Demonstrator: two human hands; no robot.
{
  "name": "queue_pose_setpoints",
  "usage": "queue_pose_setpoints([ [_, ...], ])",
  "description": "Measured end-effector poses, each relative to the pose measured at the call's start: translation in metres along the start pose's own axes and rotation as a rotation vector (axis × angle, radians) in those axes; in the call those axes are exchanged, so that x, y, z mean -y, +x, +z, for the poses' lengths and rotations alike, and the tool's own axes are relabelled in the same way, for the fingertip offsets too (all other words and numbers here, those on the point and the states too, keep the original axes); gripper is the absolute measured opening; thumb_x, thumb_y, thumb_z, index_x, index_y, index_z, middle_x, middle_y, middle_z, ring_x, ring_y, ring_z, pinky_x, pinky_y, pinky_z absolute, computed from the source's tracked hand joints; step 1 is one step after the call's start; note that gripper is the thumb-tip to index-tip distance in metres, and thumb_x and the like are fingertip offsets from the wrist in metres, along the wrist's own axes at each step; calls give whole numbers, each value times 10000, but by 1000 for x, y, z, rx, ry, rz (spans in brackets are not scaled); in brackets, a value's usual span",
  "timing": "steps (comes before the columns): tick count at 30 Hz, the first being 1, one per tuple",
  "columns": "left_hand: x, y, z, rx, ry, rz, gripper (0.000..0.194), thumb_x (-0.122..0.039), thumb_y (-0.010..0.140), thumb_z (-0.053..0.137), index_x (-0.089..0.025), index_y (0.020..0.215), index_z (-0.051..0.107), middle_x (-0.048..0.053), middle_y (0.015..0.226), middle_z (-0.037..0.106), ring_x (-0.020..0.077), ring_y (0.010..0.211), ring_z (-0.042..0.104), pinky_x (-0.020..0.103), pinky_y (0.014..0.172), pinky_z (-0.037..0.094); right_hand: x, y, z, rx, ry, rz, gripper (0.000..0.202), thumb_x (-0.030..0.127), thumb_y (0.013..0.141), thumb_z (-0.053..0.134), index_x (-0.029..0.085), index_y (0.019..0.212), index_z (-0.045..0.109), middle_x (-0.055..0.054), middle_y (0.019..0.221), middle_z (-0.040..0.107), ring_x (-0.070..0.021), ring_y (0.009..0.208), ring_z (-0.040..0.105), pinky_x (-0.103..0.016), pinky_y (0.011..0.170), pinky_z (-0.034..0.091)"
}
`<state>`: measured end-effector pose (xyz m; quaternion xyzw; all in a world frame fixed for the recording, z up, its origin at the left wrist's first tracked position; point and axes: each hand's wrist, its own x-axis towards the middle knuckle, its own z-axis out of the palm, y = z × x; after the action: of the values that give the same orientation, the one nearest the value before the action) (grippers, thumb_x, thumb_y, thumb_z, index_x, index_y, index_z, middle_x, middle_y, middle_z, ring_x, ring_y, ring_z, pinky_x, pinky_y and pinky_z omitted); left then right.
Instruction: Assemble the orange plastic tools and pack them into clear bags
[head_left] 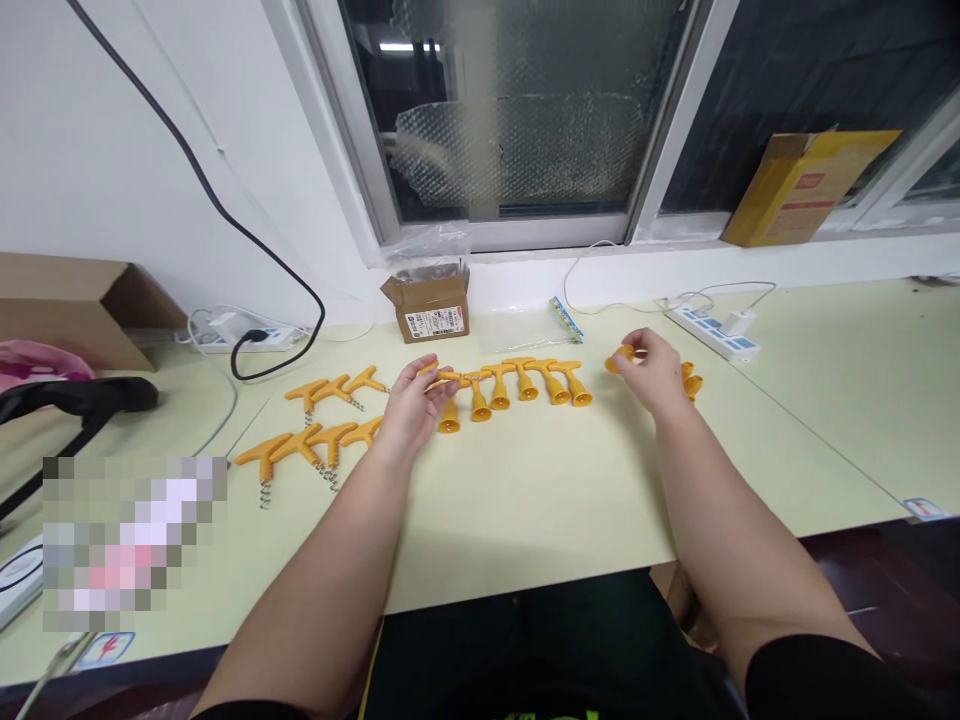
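Observation:
My left hand (416, 405) pinches a yellow T-handled corkscrew (448, 376), its metal spiral pointing right. Below and beside it, a row of yellow T-shaped pieces with flared cups (528, 382) lies across the middle of the table. My right hand (651, 372) holds a yellow cup (618, 360) at the right end of that row, apart from it. More yellow cups (691, 382) lie partly hidden behind my right wrist. Left of my left hand, several yellow corkscrews with bare metal spirals (264, 455) rest in two rows, some partly covered by my left hand and forearm.
Behind the rows are a small open carton (431, 308) and a clear plastic bag (517, 328). Power strips (716, 330) with cables stand at both sides. A cardboard box (67, 300) and a black curved object (90, 395) are at the left. A yellow box (806, 190) leans against the window.

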<state>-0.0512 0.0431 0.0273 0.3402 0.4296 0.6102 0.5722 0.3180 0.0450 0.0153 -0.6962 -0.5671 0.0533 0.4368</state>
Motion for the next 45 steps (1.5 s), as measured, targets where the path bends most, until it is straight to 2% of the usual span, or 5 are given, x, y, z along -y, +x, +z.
queue_pose_setpoints([
  [4, 9, -7, 5, 73, -29, -43, 503, -121, 735, 729, -257, 1153, 485, 51, 982, 737, 204, 866, 777, 369, 848, 633, 30, -29, 22, 336, 382, -130, 293, 268, 760, 598, 206, 1038, 662, -65, 1003, 704, -200, 768, 631, -337, 720, 514],
  [7, 14, -12, 10, 92, -18, -54, 584, -118, 729, 717, -274, 1220, 444, 35, 963, 749, 197, 864, 779, 394, 898, 625, 45, -46, 36, 468, 526, -243, 357, 242, 766, 658, 227, 1122, 637, -55, 1065, 695, -216, 921, 659, -352, 844, 529],
  [16, 20, -25, 22, 159, 12, -75, 525, -121, 761, 706, -228, 1226, 487, 51, 972, 766, 180, 862, 766, 415, 971, 591, 49, -54, 44, 597, 772, -228, 254, 355, 858, 727, 229, 1036, 597, -77, 1144, 701, -226, 1038, 673, -378, 943, 524],
  [28, 42, -37, 31, 401, 71, -68, 565, -274, 826, 767, -292, 1203, 347, -19, 1045, 677, 171, 838, 764, 459, 959, 583, 62, -66, 59, 517, 724, -424, 210, 341, 850, 775, 223, 1012, 713, -71, 1031, 718, -248, 1029, 662, -408, 939, 503],
  [45, 54, -33, 37, 439, 381, 450, 575, -326, 781, 856, -261, 1062, 360, -44, 847, 690, 172, 842, 744, 359, 877, 557, 78, -68, 60, 859, 954, 222, 449, 619, 779, 767, 197, 809, 616, 14, 640, 652, -80, 441, 491, -235, 467, 434],
])
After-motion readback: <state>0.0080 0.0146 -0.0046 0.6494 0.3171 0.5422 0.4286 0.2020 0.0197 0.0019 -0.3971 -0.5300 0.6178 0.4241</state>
